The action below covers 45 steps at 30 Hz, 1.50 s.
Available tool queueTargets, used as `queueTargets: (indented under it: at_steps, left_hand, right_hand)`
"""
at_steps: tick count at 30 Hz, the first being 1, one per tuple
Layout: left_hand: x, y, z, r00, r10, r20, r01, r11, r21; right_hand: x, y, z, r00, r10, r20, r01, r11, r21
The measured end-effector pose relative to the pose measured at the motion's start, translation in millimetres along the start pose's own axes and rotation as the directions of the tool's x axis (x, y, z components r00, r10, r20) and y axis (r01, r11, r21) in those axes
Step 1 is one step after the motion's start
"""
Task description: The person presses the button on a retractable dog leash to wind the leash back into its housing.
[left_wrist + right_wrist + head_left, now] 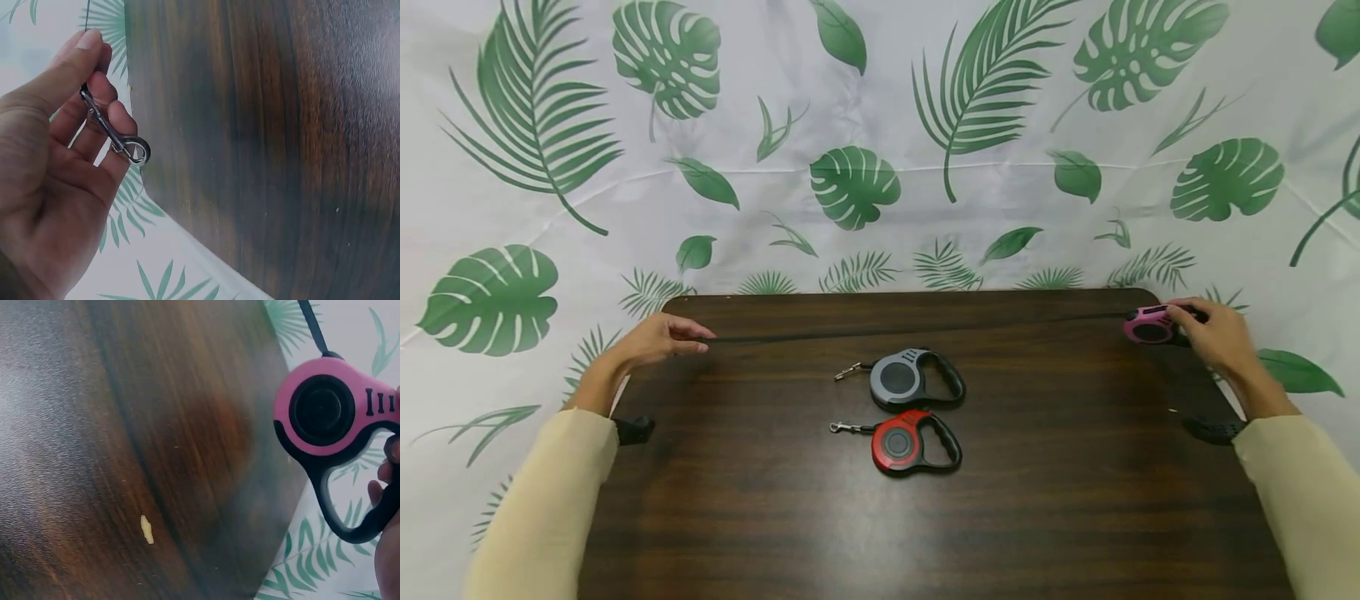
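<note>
My right hand (1217, 332) grips the black handle of a pink retractable dog leash (322, 406) over the table's far right corner. From its casing the black strap (880, 332) runs taut across to the far left. There my left hand (658, 340) pinches the strap's end between thumb and forefinger. Below that pinch a metal snap hook (119, 132) hangs against the other fingers, in the left wrist view. Between the hands, nearer to me, a grey retractable leash (897, 379) and a red retractable leash (897, 443) lie on the table, hooks pointing left.
The dark wooden table (760, 517) has rounded far corners. Behind it hangs a white cloth (880, 100) with green leaf prints. A small pale mark (147, 529) shows on the tabletop. Black bands (636, 429) sit by both sleeve cuffs.
</note>
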<state>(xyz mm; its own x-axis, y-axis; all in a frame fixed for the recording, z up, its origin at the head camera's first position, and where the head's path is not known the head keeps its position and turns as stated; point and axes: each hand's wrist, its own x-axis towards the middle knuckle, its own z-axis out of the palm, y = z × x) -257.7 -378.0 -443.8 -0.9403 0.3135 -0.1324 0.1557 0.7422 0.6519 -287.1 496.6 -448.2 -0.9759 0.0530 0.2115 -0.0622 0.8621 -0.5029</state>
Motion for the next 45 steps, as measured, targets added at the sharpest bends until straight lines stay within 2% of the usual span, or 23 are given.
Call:
queueTargets:
  at_steps: [4,8,13,20,26,33,41,45]
  left_hand:
    - [-5.4,0.8,-6.2,0.999,-0.044,-0.017,0.044,0.999,-0.001]
    - [-8.1,0.9,-10.9,0.998,-0.049,-0.035,0.048,0.998,-0.041]
    - [-12.6,1.5,-15.1,0.997,-0.054,-0.060,0.051,0.997,-0.049]
    - [-15.7,2.5,-22.2,0.995,-0.024,-0.101,0.025,1.000,0.008]
    - [-17.9,-0.8,-26.8,0.993,0.004,-0.120,-0.002,1.000,0.018]
    - [-22.1,-0.5,-29.3,0.988,0.048,-0.150,-0.046,0.999,0.014]
    - [-24.8,0.7,-33.9,0.989,0.023,-0.147,-0.017,0.999,0.042]
    - [-26.8,5.3,-34.7,0.989,0.005,-0.145,0.002,0.999,0.044]
  right_hand:
    - [-1,-3,-6,0.999,0.044,-0.002,-0.044,0.998,0.055]
    - [-1,-3,-11,0.998,0.056,-0.031,-0.052,0.991,0.120]
    - [-2,-2,-16,0.998,0.042,-0.048,-0.031,0.975,0.219]
    - [-1,-3,-19,0.996,0.018,-0.084,0.012,0.938,0.347]
    - [0,-6,-21,0.998,0.024,-0.050,-0.004,0.930,0.368]
    - [3,-9,-21,0.999,-0.014,-0.030,0.026,0.887,0.460]
    - [1,-8,-23,0.999,0.001,0.046,-0.024,0.862,0.506]
    - [0,-7,-23,0.999,-0.003,0.052,-0.025,0.849,0.527]
